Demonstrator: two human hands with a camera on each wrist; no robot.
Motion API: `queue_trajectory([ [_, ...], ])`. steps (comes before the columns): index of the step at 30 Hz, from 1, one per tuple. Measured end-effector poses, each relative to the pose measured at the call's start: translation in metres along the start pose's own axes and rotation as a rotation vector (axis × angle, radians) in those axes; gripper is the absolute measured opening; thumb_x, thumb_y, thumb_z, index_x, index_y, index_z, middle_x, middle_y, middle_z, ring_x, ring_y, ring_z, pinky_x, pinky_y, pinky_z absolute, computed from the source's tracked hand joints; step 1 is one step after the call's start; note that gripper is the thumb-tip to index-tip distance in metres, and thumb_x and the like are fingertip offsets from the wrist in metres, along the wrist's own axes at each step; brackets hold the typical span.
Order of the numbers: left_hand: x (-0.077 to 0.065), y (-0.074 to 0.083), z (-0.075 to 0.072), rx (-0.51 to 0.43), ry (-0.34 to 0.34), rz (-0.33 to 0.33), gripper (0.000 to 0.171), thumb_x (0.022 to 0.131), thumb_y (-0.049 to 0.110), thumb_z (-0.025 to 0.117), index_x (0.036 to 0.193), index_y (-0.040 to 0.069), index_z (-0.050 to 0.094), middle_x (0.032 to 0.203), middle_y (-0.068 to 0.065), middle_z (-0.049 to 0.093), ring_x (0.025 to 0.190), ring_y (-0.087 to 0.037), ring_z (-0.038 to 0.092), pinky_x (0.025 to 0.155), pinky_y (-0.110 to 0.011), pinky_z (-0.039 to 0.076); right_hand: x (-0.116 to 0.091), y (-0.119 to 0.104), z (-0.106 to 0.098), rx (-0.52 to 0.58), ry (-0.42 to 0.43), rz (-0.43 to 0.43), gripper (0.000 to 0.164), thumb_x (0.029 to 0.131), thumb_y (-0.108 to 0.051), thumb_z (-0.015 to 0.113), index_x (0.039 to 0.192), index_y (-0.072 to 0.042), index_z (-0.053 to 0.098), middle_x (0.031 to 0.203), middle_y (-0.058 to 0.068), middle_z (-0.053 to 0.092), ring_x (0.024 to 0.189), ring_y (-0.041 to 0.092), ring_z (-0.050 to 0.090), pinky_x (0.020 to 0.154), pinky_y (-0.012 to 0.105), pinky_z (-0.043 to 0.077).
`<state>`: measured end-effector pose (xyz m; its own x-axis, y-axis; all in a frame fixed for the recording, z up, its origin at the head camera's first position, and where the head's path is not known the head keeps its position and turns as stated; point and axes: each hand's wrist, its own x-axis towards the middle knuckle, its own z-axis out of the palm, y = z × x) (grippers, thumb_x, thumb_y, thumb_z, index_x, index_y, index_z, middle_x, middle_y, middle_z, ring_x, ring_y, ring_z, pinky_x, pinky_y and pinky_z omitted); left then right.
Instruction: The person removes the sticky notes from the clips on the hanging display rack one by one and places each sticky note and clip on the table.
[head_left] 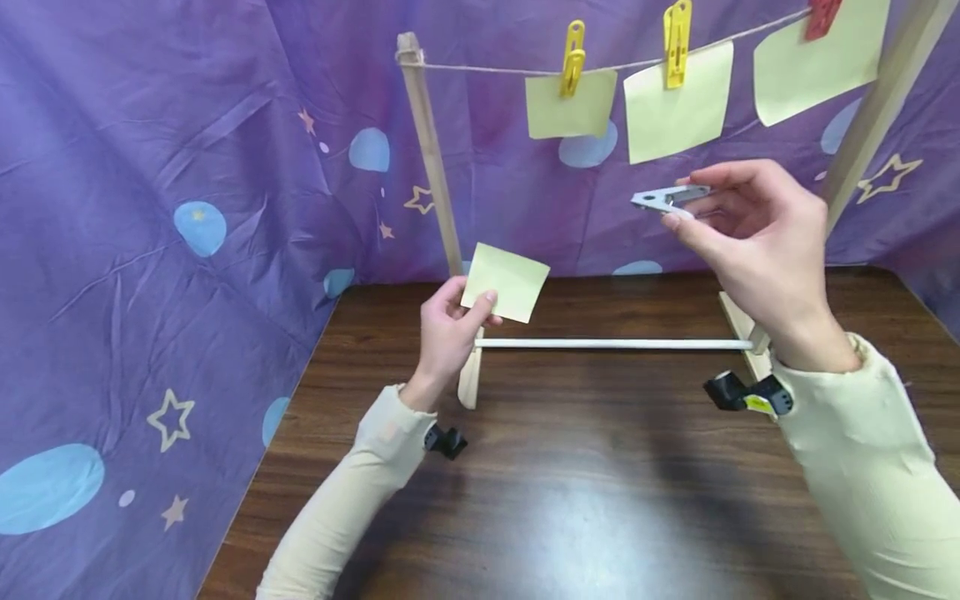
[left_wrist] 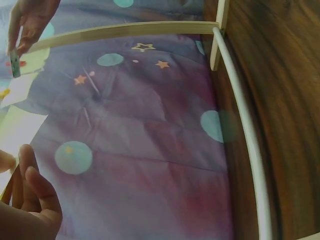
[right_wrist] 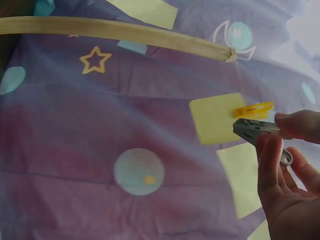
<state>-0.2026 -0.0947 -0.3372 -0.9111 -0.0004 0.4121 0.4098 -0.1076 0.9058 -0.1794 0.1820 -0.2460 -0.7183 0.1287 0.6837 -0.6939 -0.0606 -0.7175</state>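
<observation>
My left hand (head_left: pixel 450 325) pinches a pale yellow sticky note (head_left: pixel 507 282) between thumb and fingers, beside the left post of a wooden frame. Up at the right, my right hand (head_left: pixel 772 242) holds a light grey clothespin (head_left: pixel 667 200) by its handle ends, its nose pointing left. In the right wrist view the same clothespin (right_wrist: pixel 255 130) overlaps a hanging note. Along a string (head_left: pixel 487 68) hang several notes: one note (head_left: pixel 573 112) under a yellow clothespin (head_left: pixel 573 60), another note (head_left: pixel 678 108) under a second yellow clothespin (head_left: pixel 677 46), and a third note (head_left: pixel 821 71) under a red clothespin (head_left: pixel 822 17).
The string runs between a left wooden post (head_left: pixel 431 150) and a right wooden post (head_left: pixel 881 117). A white rod (head_left: pixel 615 343) joins their feet low over the dark wooden table (head_left: pixel 570 467). Behind and at the left hangs a purple cloth (head_left: pixel 225 125) with stars and blue spots.
</observation>
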Motion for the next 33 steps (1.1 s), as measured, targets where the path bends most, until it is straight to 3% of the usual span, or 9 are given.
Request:
queue_trajectory([
  [7,-0.008,-0.017,-0.008,-0.005,0.009,-0.083,0.028,0.087,-0.008,0.061,0.114,-0.014,0.056,0.097,-0.033,0.066,0.059,-0.008,0.066,0.061,-0.022,0.056,-0.018,0.022,-0.009,0.079,-0.031,0.091,0.036,0.071,0.025,0.065,0.100,0.004,0.065,0.091,0.005,0.073,0.073,0.010,0.070,0.063,0.014,0.054],
  [10,-0.011,-0.025,-0.010,0.021,-0.002,-0.089,0.027,0.088,-0.007,0.060,0.114,-0.014,0.057,0.099,-0.038,0.064,0.059,-0.008,0.066,0.058,-0.020,0.052,-0.026,0.032,-0.011,0.105,-0.025,0.121,0.037,0.070,0.026,0.064,0.099,0.004,0.065,0.084,0.004,0.073,0.071,0.009,0.070,0.063,0.014,0.055],
  [14,-0.016,-0.036,-0.010,0.081,-0.020,-0.117,0.022,0.091,-0.004,0.058,0.110,-0.014,0.058,0.095,-0.038,0.065,0.059,-0.008,0.065,0.058,-0.019,0.050,-0.039,0.047,-0.014,0.026,-0.024,0.172,0.038,0.072,0.023,0.066,0.102,0.000,0.068,0.079,0.000,0.073,0.068,0.005,0.070,0.062,0.013,0.054],
  [19,-0.024,-0.052,-0.010,0.125,-0.005,-0.228,0.019,0.093,0.001,0.058,0.105,-0.014,0.059,0.090,-0.030,0.066,0.057,-0.009,0.064,0.058,-0.019,0.051,-0.056,0.071,-0.018,-0.151,-0.055,0.241,0.037,0.074,0.018,0.068,0.104,-0.005,0.069,0.077,-0.010,0.072,0.069,-0.001,0.068,0.062,0.010,0.052],
  [22,-0.029,-0.062,-0.011,0.170,0.038,-0.282,0.018,0.091,0.003,0.060,0.102,-0.011,0.062,0.081,-0.017,0.065,0.054,-0.007,0.061,0.053,-0.018,0.047,-0.067,0.087,-0.019,-0.214,-0.072,0.267,0.035,0.075,0.018,0.068,0.106,0.002,0.067,0.080,-0.014,0.071,0.071,-0.003,0.067,0.061,0.009,0.051],
  [25,-0.034,-0.073,-0.012,0.262,0.053,-0.285,0.017,0.089,0.005,0.063,0.099,-0.008,0.065,0.073,-0.005,0.060,0.054,-0.007,0.056,0.051,-0.016,0.044,-0.079,0.101,-0.018,-0.308,-0.082,0.275,0.035,0.074,0.016,0.071,0.108,0.008,0.065,0.086,-0.015,0.065,0.072,-0.006,0.065,0.062,0.008,0.050],
  [28,-0.040,-0.083,-0.012,0.375,0.006,-0.255,0.015,0.087,0.006,0.065,0.096,-0.006,0.068,0.066,-0.005,0.057,0.053,-0.008,0.053,0.050,-0.017,0.042,-0.092,0.114,-0.018,-0.397,-0.098,0.307,0.035,0.075,0.010,0.074,0.108,0.010,0.064,0.090,-0.010,0.057,0.073,-0.009,0.061,0.065,0.007,0.051],
  [33,-0.047,-0.093,-0.012,0.528,-0.147,-0.220,0.013,0.087,0.007,0.064,0.096,-0.002,0.067,0.072,-0.015,0.065,0.052,-0.004,0.053,0.052,-0.018,0.044,-0.109,0.131,-0.015,-0.450,-0.162,0.400,0.035,0.078,0.003,0.075,0.112,0.006,0.064,0.095,0.002,0.055,0.072,-0.009,0.060,0.065,0.009,0.051],
])
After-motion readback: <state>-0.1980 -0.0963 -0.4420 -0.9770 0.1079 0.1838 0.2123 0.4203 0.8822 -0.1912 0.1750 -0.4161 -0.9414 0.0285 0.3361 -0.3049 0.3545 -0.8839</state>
